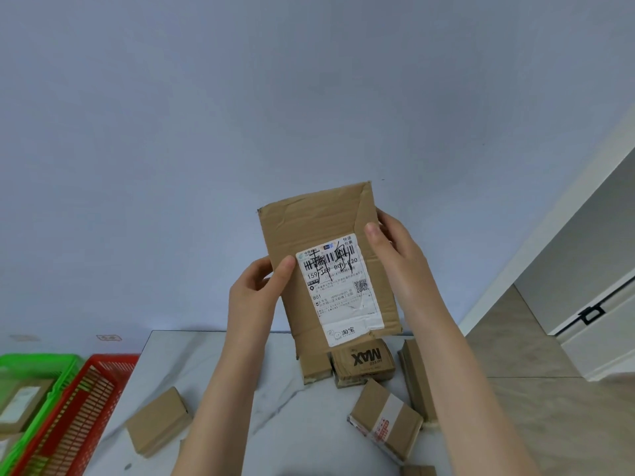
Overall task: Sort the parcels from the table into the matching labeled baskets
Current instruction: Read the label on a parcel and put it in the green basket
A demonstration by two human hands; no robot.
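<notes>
Label-check step, seemingly. Left hand point(256, 290) and right hand point(395, 259) both gripping flat parcel point(319, 221) by its side edges, holding it upright above table point(206, 365), label point(338, 286) facing camera. Next: matching label to green basket point(37, 360) or red basket point(110, 364) at left, carrying parcel there.

At centre frame a parcel point(326, 269) is raised over the table point(206, 372), smaller parcels point(385, 410) lying on it below, baskets point(113, 358) beside it at lower left.
</notes>
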